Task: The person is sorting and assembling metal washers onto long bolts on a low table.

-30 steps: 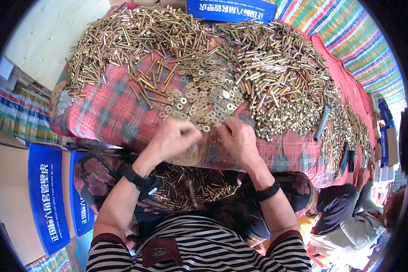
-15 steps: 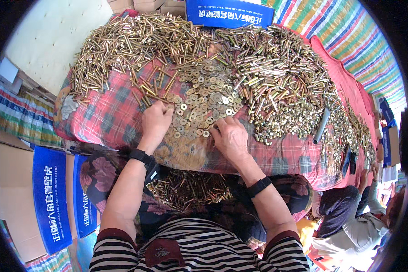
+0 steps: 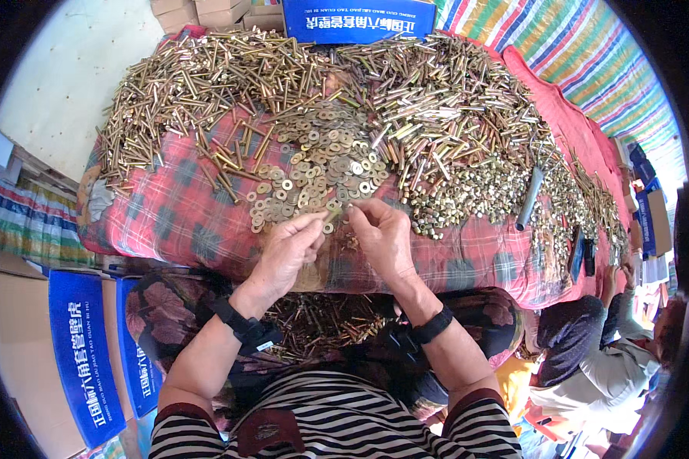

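Observation:
My left hand (image 3: pixel 292 246) is closed, thumb and forefinger pinching a short brass-coloured bolt (image 3: pixel 333 213). Facing it from the right, my right hand (image 3: pixel 381 232) has its thumb and forefinger pressed together close to the bolt's end; what they hold is too small to make out. Just beyond both hands lies a spread of flat round washers (image 3: pixel 325 164) on a red and dark checked cloth (image 3: pixel 180 195). A heap of long brass-coloured bolts (image 3: pixel 207 73) rises behind to the left, and metal sleeves (image 3: pixel 452 103) are piled to the right.
Small nuts (image 3: pixel 459 195) lie right of the washers, beside a grey tube (image 3: pixel 530 199). More metal pieces (image 3: pixel 321 325) fill the space by my lap. Blue-and-brown cartons (image 3: pixel 84 352) stand at left, a blue box (image 3: pixel 360 21) behind. Another person (image 3: pixel 605 375) sits at right.
My left hand has come away from the bolts' edge, moving right and nearer me with a bolt. My right hand has left the washers, and both hands now meet. The view has shifted slightly.

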A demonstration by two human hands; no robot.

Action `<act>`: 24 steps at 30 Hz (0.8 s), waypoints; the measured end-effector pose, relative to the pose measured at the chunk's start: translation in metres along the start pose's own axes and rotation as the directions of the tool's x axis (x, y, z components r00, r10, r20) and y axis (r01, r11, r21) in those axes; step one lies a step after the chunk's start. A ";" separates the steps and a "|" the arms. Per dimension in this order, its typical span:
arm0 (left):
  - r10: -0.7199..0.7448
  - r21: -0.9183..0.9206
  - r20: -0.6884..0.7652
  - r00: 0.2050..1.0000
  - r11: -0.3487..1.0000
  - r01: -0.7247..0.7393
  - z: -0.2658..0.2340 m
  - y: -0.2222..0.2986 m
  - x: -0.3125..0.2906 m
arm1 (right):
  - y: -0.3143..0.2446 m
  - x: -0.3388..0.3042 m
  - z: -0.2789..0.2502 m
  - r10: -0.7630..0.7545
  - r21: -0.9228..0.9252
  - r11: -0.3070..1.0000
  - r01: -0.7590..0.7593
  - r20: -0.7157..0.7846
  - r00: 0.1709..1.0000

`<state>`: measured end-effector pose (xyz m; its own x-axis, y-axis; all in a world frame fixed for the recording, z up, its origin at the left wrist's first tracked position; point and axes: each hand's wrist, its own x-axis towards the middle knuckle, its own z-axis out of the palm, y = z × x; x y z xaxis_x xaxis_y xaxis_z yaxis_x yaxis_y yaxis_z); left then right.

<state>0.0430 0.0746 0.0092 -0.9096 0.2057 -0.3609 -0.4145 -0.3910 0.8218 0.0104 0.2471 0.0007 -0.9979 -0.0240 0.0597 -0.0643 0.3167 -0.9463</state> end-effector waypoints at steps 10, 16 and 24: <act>0.134 0.199 -0.036 0.990 0.972 -0.124 0.011 -0.007 -0.002 | -0.003 -0.018 0.005 -0.272 -0.047 0.962 0.269 -0.092 0.958; 0.058 0.111 -0.085 0.995 0.993 -0.048 0.011 -0.009 -0.001 | -0.015 -0.029 0.005 -0.563 -0.385 0.744 0.546 0.077 0.823; 0.009 0.014 -0.109 0.994 1.000 -0.007 0.008 -0.006 0.002 | 0.028 0.047 -0.044 -0.477 -0.865 0.500 0.050 -0.227 0.849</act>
<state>0.0443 0.0841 0.0069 -0.9108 0.1031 -0.3998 -0.4076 -0.3794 0.8306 -0.0380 0.2968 -0.0084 -0.8176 0.0437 0.5741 -0.0849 0.9771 -0.1953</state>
